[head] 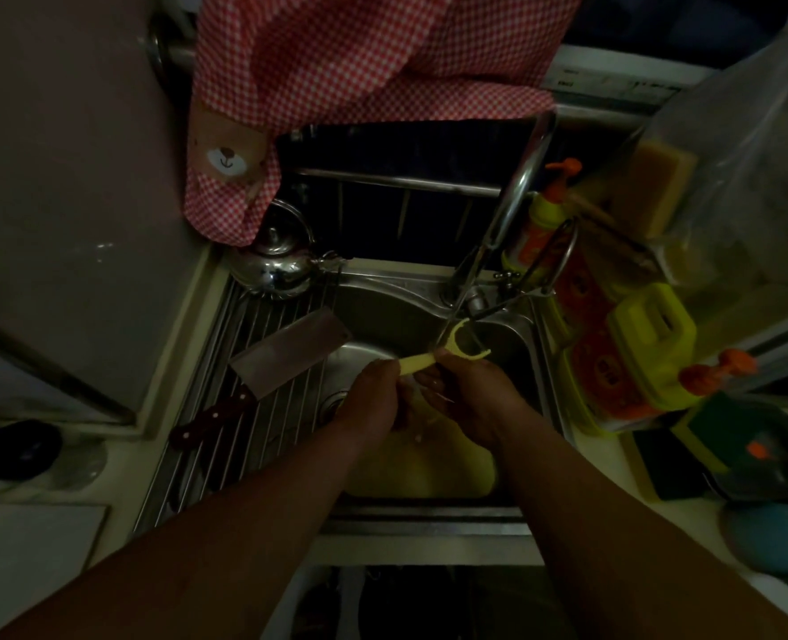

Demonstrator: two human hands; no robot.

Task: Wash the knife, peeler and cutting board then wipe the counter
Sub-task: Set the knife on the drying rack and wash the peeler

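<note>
Furthest left a dark rounded object (18,448) sits on the pale counter (119,473), too dim to name; beside it a slatted steel drying rack (262,436) spans the left part of the sink, and on it lies the broad rectangular cleaver with a dark riveted handle (285,358), blade pointing up and right, handle down and left, well clear of both hands; a small shiny steel kettle (274,265) stands at the rack's far end under a hanging red-and-white checked cloth with a bear patch (336,99).

Over the steel sink basin (382,311) the left hand (373,399) is curled closed around the tail of the pale yellow plastic Y-shaped peeler (447,351); the right hand (470,394) pinches the same handle just below the head, fingers closed on it. The peeler's long axis runs from lower left to upper right, its head poking out above the right hand and sitting just under the tip of the curved chrome tap (507,210); so the blade end is nearest the right hand and the spout, which seems what a rinse would turn on. Whether water runs I cannot tell in this gloom.

Beneath the wrists a yellowish flat shape (429,473) lies in the basin, possibly the cutting board, largely covered by the arms; right of the sink stand yellow detergent bottles with orange pumps (632,358), their labels unreadable.
</note>
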